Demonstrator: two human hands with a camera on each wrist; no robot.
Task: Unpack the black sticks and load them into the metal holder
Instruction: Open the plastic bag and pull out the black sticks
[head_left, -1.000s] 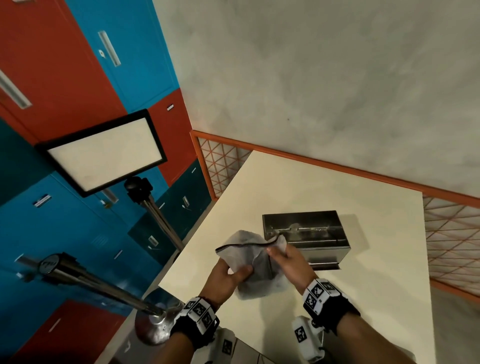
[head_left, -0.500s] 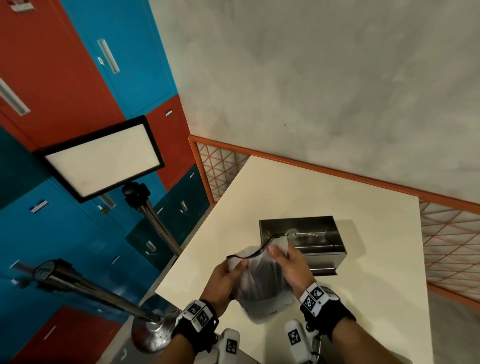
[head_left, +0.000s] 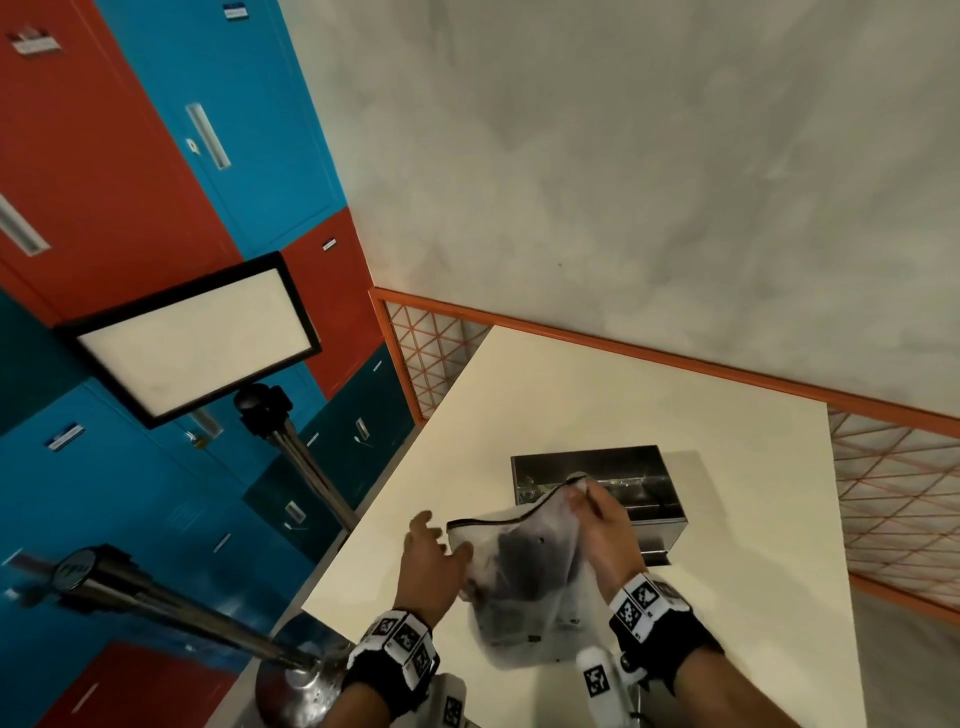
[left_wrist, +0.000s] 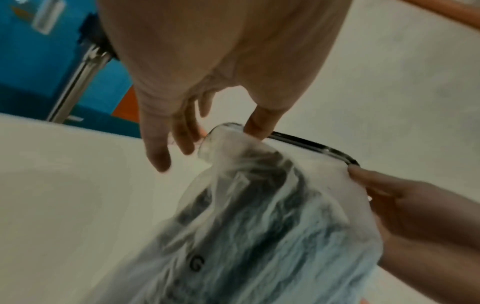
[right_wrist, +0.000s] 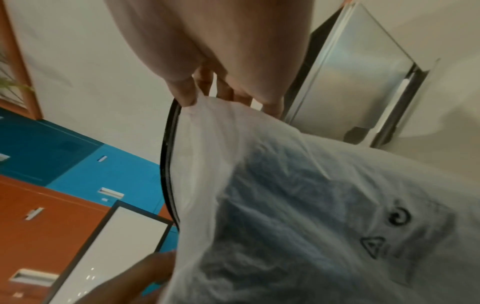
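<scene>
Half a second ago the left hand (head_left: 434, 564) was clamped on the near-left corner of the frosted translucent plastic zip bag (head_left: 519, 582); now it has let go of that corner, its fingers spread and relaxed just beside the bag's black zip edge (head_left: 498, 519), with only the thumb touching the film in the left wrist view. The bag has also come up off the cream table (head_left: 727, 467) and its mouth now points toward the open shiny metal box holder (head_left: 597, 483). That suggests the hand is regrouping to pull the zip apart or reach in, so unpacking has barely begun and nothing is loaded yet.

The right hand (head_left: 605, 530) pinches the far corner of the zip edge between thumb and fingertips, right in front of the holder's near wall, palm turned toward the bag, and carries the bag's weight. The left hand hovers on the side of the bag away from the holder, wrist low, fingers pointing up and forward.

The black sticks (head_left: 511, 561) show only as a dark bundle inside the bag, hanging just in front of the holder, between the two hands
</scene>
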